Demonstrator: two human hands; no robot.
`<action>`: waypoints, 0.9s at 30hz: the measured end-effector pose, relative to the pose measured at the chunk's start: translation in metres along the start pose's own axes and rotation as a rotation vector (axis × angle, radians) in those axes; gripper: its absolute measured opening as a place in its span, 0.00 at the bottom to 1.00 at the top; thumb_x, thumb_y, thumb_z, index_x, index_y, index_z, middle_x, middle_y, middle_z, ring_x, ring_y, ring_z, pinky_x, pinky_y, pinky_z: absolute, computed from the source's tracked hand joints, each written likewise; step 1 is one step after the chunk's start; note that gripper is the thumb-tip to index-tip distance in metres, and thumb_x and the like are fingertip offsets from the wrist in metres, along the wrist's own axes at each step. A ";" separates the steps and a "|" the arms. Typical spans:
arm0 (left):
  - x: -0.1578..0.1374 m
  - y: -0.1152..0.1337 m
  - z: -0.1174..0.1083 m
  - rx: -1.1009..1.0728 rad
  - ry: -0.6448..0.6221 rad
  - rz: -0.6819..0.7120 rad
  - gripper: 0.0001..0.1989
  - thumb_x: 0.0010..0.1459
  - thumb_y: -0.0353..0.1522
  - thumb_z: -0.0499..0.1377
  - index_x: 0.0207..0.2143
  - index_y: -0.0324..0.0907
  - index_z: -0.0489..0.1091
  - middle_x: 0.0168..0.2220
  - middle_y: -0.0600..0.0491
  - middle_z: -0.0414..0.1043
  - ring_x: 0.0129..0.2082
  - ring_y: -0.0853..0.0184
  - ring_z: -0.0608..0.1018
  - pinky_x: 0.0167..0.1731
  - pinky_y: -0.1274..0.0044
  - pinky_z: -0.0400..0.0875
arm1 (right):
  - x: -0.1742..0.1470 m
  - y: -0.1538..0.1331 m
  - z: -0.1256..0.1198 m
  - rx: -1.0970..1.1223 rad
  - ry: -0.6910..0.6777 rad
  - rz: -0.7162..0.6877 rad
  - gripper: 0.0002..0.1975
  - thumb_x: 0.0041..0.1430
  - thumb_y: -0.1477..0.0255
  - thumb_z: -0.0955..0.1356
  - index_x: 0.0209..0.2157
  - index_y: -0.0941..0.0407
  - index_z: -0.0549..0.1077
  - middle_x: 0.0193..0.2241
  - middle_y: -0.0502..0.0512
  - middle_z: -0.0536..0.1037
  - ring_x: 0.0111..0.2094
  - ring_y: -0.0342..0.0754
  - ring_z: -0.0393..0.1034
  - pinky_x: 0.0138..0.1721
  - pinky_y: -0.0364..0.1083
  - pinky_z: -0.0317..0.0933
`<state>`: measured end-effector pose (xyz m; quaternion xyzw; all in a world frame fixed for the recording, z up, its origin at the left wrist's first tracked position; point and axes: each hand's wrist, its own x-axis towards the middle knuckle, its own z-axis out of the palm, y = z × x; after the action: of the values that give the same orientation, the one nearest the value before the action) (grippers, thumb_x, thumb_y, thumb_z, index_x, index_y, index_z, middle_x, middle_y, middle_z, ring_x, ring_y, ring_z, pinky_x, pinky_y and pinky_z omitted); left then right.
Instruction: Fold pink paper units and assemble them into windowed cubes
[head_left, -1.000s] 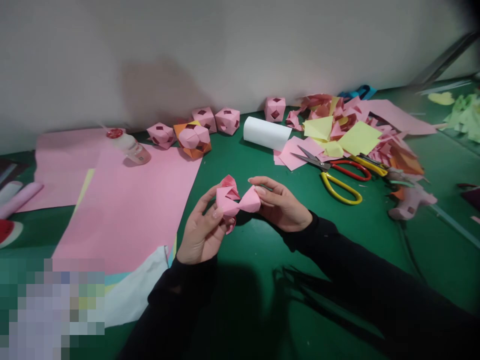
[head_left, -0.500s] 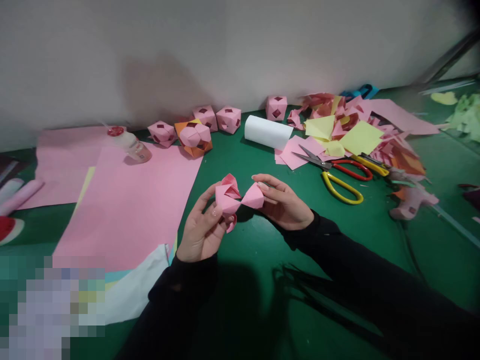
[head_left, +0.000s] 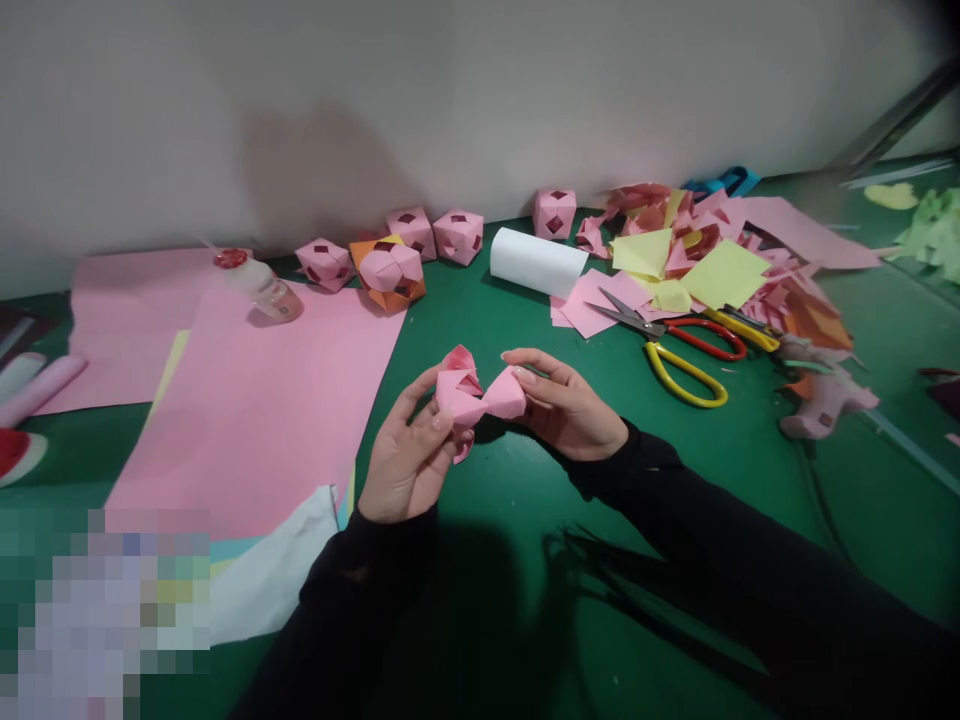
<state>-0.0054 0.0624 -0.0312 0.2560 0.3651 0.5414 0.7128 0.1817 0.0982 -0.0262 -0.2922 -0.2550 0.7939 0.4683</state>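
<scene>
Folded pink paper (head_left: pixel 460 404), edges partly hidden by hands (head_left: pixel 409 452) (head_left: pixel 576 410).

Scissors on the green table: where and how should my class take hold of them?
Probably by the yellow handle loop, from the camera wearer's side: it lies nearest, while the blades point away to the left, over pink paper squares.

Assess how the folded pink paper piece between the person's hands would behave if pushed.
The folded pink paper piece is probably light for its size, given its thin walls. It likely bends most easily at the narrow point between the left hand and right hand, where its sections meet. Its angular, uneven outline suggests sliding or rocking rather than rolling.
</scene>
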 end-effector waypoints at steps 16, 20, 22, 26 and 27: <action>0.005 -0.007 -0.005 0.002 0.005 0.071 0.26 0.50 0.33 0.72 0.51 0.48 0.73 0.40 0.50 0.79 0.29 0.70 0.79 0.25 0.80 0.72 | -0.002 0.001 0.002 -0.013 0.001 -0.008 0.17 0.50 0.67 0.78 0.43 0.49 0.78 0.26 0.43 0.80 0.28 0.38 0.76 0.34 0.39 0.74; 0.004 -0.005 -0.003 0.000 0.018 0.065 0.25 0.50 0.32 0.72 0.51 0.48 0.74 0.43 0.50 0.78 0.33 0.69 0.79 0.29 0.79 0.74 | -0.003 0.001 0.003 -0.029 -0.003 -0.003 0.17 0.49 0.67 0.79 0.42 0.50 0.79 0.30 0.46 0.83 0.32 0.40 0.79 0.38 0.40 0.74; 0.006 -0.007 -0.005 -0.019 0.016 0.082 0.24 0.49 0.32 0.72 0.50 0.48 0.74 0.42 0.51 0.78 0.33 0.69 0.79 0.29 0.79 0.75 | -0.003 0.001 0.002 -0.032 -0.011 -0.005 0.17 0.48 0.69 0.79 0.41 0.51 0.79 0.31 0.47 0.84 0.33 0.40 0.79 0.40 0.40 0.74; 0.010 -0.012 -0.009 -0.030 0.014 0.116 0.24 0.49 0.32 0.72 0.50 0.49 0.75 0.40 0.51 0.79 0.32 0.70 0.79 0.29 0.79 0.75 | -0.004 0.003 0.000 -0.046 0.007 0.010 0.17 0.46 0.69 0.80 0.40 0.52 0.79 0.32 0.49 0.84 0.35 0.42 0.80 0.42 0.43 0.75; 0.011 -0.012 -0.009 -0.027 0.013 0.117 0.24 0.49 0.33 0.72 0.50 0.49 0.75 0.40 0.51 0.79 0.32 0.70 0.79 0.29 0.79 0.75 | -0.004 0.003 0.000 -0.050 0.015 0.019 0.17 0.45 0.69 0.80 0.39 0.53 0.79 0.32 0.49 0.84 0.35 0.43 0.80 0.43 0.44 0.75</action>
<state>-0.0041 0.0689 -0.0489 0.2639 0.3468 0.5886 0.6809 0.1814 0.0937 -0.0271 -0.3123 -0.2684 0.7896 0.4551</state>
